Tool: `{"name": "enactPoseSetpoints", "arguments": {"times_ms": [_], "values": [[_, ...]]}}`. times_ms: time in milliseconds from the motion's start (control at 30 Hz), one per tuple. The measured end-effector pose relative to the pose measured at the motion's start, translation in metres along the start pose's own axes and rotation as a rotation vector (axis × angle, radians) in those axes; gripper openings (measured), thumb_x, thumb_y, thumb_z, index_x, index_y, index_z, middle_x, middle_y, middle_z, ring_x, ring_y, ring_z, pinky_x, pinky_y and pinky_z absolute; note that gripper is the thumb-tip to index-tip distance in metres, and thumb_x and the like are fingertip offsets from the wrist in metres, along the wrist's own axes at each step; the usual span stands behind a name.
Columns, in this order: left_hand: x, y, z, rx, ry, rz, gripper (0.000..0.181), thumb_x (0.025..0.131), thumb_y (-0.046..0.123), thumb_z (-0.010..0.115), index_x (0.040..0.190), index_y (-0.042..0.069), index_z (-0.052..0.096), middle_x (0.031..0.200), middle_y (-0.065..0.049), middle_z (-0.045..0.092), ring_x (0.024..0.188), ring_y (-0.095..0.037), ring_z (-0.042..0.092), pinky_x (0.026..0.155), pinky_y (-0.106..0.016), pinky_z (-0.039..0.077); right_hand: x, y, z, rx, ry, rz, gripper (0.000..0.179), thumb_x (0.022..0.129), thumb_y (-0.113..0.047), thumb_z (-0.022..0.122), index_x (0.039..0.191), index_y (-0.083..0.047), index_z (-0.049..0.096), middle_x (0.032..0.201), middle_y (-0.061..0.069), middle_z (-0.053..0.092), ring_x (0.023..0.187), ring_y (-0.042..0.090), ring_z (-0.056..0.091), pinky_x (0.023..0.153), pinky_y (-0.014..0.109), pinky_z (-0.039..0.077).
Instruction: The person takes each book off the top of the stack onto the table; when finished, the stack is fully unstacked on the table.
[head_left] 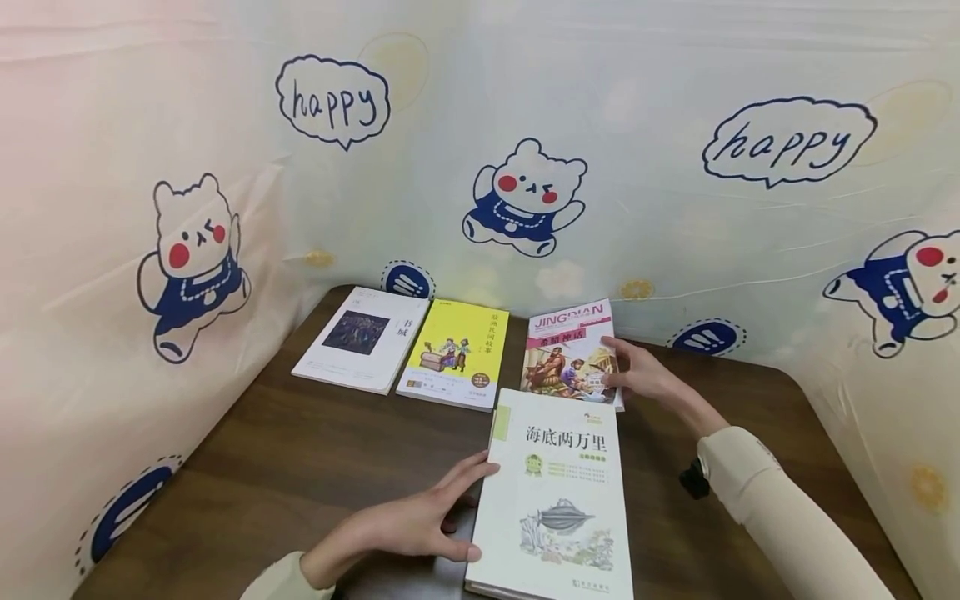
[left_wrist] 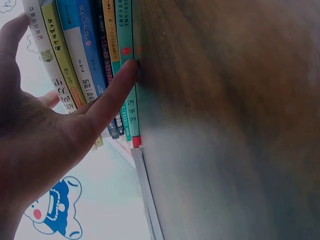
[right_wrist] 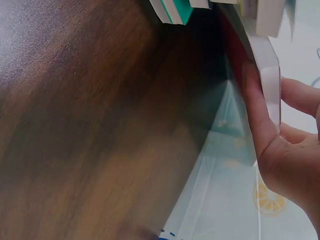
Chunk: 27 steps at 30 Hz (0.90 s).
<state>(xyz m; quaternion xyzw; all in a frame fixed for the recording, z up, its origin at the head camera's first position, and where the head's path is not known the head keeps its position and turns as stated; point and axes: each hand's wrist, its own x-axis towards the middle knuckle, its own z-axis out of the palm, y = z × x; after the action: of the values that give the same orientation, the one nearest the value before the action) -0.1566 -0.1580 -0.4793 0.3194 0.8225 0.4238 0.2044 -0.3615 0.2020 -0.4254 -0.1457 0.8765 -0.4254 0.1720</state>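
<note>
My left hand (head_left: 420, 517) is spread along the left side of a book stack, its fingers fairly straight against the spines. On top of that stack lies a white book (head_left: 558, 475) with a submarine drawing. In the left wrist view one finger touches the green book (left_wrist: 125, 30) at the stack's bottom, beside the table. Just beyond the stack, my right hand (head_left: 645, 375) pinches the right edge of a colourful JINGDIAN book (head_left: 566, 354). The right wrist view has a finger under this book's page edge (right_wrist: 270, 85) and others on its opposite face.
A yellow book (head_left: 457, 350) and a white book with a dark picture (head_left: 360, 333) lie side by side at the table's back left. The dark wooden table (head_left: 300, 467) is bordered by a printed curtain (head_left: 637, 167) behind and at both sides.
</note>
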Motion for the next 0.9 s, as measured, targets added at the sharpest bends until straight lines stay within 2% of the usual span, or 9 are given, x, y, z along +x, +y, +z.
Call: {"name": "enactPoseSetpoints", "arguments": {"times_ms": [200, 367, 500, 667, 833, 900], "values": [[0.000, -0.001, -0.001, 0.004, -0.006, 0.008, 0.090, 0.086, 0.049, 0.067, 0.154, 0.030, 0.010, 0.161, -0.002, -0.002, 0.138, -0.028, 0.024, 0.103, -0.037, 0.037, 0.015, 0.003, 0.010, 0.004, -0.041, 0.009, 0.077, 0.091, -0.006, 0.064, 0.153, -0.004, 0.019, 0.139, 0.030, 0.036, 0.086, 0.027, 0.061, 0.068, 0.046, 0.055], [-0.001, -0.001, -0.001, 0.002, -0.009, 0.018, 0.089, 0.087, 0.048, 0.067, 0.154, 0.030, 0.010, 0.161, -0.003, -0.003, 0.139, -0.028, 0.023, 0.104, -0.038, 0.037, 0.024, 0.012, 0.016, -0.072, -0.072, -0.009, 0.076, 0.089, -0.006, 0.066, 0.151, 0.001, 0.022, 0.126, 0.029, 0.047, 0.088, 0.027, 0.059, 0.063, 0.037, 0.054], [-0.001, -0.001, 0.000, -0.003, -0.013, 0.015, 0.089, 0.088, 0.048, 0.066, 0.154, 0.030, 0.010, 0.161, -0.003, -0.002, 0.138, -0.027, 0.024, 0.103, -0.036, 0.037, 0.027, 0.019, 0.019, -0.125, -0.115, -0.023, 0.076, 0.089, -0.007, 0.067, 0.150, 0.004, 0.021, 0.120, 0.027, 0.053, 0.097, 0.030, 0.056, 0.070, 0.036, 0.052], [0.000, 0.001, -0.001, -0.023, -0.021, 0.006, 0.088, 0.088, 0.048, 0.066, 0.154, 0.031, 0.010, 0.160, -0.003, -0.002, 0.137, -0.026, 0.024, 0.102, -0.034, 0.037, 0.030, 0.023, 0.020, -0.163, -0.144, -0.025, 0.076, 0.088, -0.005, 0.068, 0.148, 0.007, 0.023, 0.117, 0.027, 0.054, 0.096, 0.030, 0.056, 0.077, 0.036, 0.049], [0.000, 0.001, -0.001, -0.020, -0.023, -0.001, 0.089, 0.087, 0.049, 0.066, 0.153, 0.031, 0.010, 0.160, -0.002, -0.002, 0.137, -0.026, 0.024, 0.102, -0.034, 0.038, 0.035, 0.022, 0.021, -0.214, -0.172, -0.029, 0.074, 0.088, -0.006, 0.069, 0.146, 0.009, 0.025, 0.116, 0.026, 0.055, 0.094, 0.028, 0.056, 0.077, 0.035, 0.047], [-0.001, 0.001, -0.002, -0.018, -0.022, -0.002, 0.089, 0.087, 0.049, 0.066, 0.154, 0.031, 0.010, 0.160, -0.003, -0.002, 0.137, -0.026, 0.024, 0.101, -0.034, 0.038, 0.037, 0.021, 0.021, -0.209, -0.189, -0.015, 0.074, 0.088, -0.006, 0.068, 0.146, 0.009, 0.025, 0.115, 0.027, 0.054, 0.092, 0.028, 0.057, 0.073, 0.035, 0.049]]}}
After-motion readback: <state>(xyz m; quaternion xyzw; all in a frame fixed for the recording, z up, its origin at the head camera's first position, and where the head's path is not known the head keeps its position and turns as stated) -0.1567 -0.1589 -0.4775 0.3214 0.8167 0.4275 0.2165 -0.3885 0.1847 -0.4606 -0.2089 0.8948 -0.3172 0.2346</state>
